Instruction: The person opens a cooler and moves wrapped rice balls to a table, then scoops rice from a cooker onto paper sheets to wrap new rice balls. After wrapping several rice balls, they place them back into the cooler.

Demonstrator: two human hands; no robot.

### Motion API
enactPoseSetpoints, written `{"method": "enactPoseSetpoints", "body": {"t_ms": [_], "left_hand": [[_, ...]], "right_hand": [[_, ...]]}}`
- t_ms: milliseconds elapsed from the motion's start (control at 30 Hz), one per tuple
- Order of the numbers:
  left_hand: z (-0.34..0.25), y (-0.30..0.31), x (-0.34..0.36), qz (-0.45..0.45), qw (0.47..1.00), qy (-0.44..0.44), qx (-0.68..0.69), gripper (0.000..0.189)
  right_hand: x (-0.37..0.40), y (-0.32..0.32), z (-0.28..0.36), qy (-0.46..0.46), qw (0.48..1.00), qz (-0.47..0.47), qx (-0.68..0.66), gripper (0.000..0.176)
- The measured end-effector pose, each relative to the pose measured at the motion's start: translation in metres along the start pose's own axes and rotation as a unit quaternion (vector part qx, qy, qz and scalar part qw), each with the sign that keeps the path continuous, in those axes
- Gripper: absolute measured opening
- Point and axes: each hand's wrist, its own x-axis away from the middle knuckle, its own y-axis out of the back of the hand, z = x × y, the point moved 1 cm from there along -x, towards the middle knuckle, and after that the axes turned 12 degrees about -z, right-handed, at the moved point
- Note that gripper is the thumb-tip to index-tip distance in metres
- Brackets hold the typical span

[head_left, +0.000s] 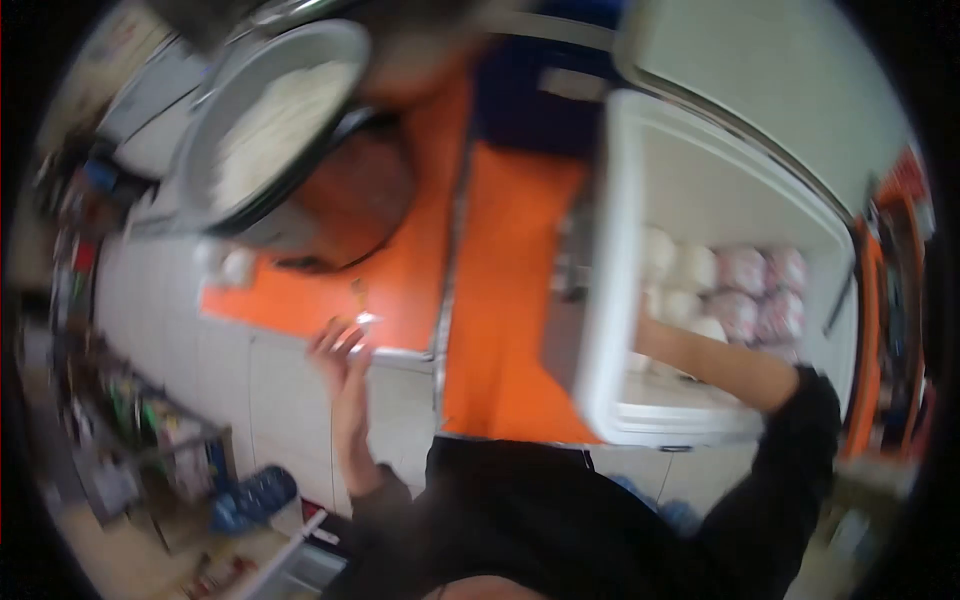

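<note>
My left hand (343, 358) is at the front edge of the orange table (515, 300), below a large pot (345, 205). Its fingers are bent and blurred, and whether they hold anything is unclear. My right forearm reaches into a white open box (700, 425); the hand itself is mostly hidden behind the box's near left wall. Inside the box are several round white items (697, 268) and several pink-and-white wrapped ones (742, 270). A grey bowl (345, 45) of white grainy food (285, 120) tops the pot.
A dark blue container (530, 105) stands at the back, left of the white box. Small white round objects (238, 267) lie by the table's left edge. Cluttered shelves (130, 430) are at the far left, with blue bottles (255, 498) on the floor.
</note>
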Motion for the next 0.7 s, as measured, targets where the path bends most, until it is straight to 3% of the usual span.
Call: {"method": "enactPoseSetpoints", "body": {"t_ms": [100, 133, 167, 200, 233, 267, 333, 400, 433, 467, 533, 600, 667, 700], "left_hand": [[0.019, 0.029, -0.035, -0.021, 0.998, 0.023, 0.058, 0.046], [0.022, 0.049, -0.046, -0.039, 0.998, 0.028, 0.043, 0.044], [0.026, 0.069, -0.058, -0.051, 0.998, 0.034, 0.031, 0.042], [0.031, 0.084, -0.065, -0.056, 0.997, 0.040, 0.022, 0.041], [0.033, 0.108, -0.073, -0.067, 0.996, 0.043, 0.029, 0.034], [0.037, 0.135, -0.083, -0.090, 0.994, 0.054, 0.018, 0.031], [0.046, 0.188, -0.110, -0.129, 0.989, 0.075, -0.003, 0.025], [0.057, 0.236, -0.144, -0.174, 0.981, 0.084, -0.022, 0.029], [0.062, 0.255, -0.163, -0.192, 0.977, 0.086, -0.030, 0.031], [0.065, 0.269, -0.184, -0.208, 0.973, 0.089, -0.036, 0.033], [0.068, 0.284, -0.224, -0.218, 0.972, 0.082, -0.035, 0.045], [0.084, 0.291, -0.266, -0.224, 0.968, 0.101, -0.045, 0.061], [0.122, 0.291, -0.314, -0.223, 0.962, 0.140, -0.074, 0.081], [0.128, 0.285, -0.329, -0.233, 0.954, 0.172, -0.083, 0.092]], "right_hand": [[0.020, 0.042, 0.045, 0.078, 0.971, 0.142, 0.177, 0.034], [0.034, 0.059, 0.064, 0.155, 0.938, 0.155, 0.270, 0.031], [0.046, 0.074, 0.080, 0.338, 0.836, 0.154, 0.403, 0.026], [0.057, 0.089, 0.096, 0.510, 0.690, 0.090, 0.506, 0.021], [0.123, 0.075, 0.121, 0.469, 0.649, -0.097, 0.591, 0.020], [0.164, 0.058, 0.130, 0.534, 0.636, -0.166, 0.532, 0.017], [0.242, -0.005, 0.146, 0.452, 0.580, -0.288, 0.613, 0.011], [0.275, -0.083, 0.143, 0.536, 0.600, -0.200, 0.559, 0.009], [0.271, -0.122, 0.137, 0.625, 0.637, -0.053, 0.447, 0.012], [0.282, -0.169, 0.151, 0.628, 0.659, 0.056, 0.411, 0.015], [0.270, -0.279, 0.156, 0.684, 0.624, 0.185, 0.329, 0.021], [0.242, -0.399, 0.156, 0.698, 0.611, 0.235, 0.290, 0.044], [0.204, -0.521, 0.169, 0.719, 0.614, 0.142, 0.291, 0.052], [0.169, -0.585, 0.171, 0.756, 0.579, 0.029, 0.304, 0.059]]}}
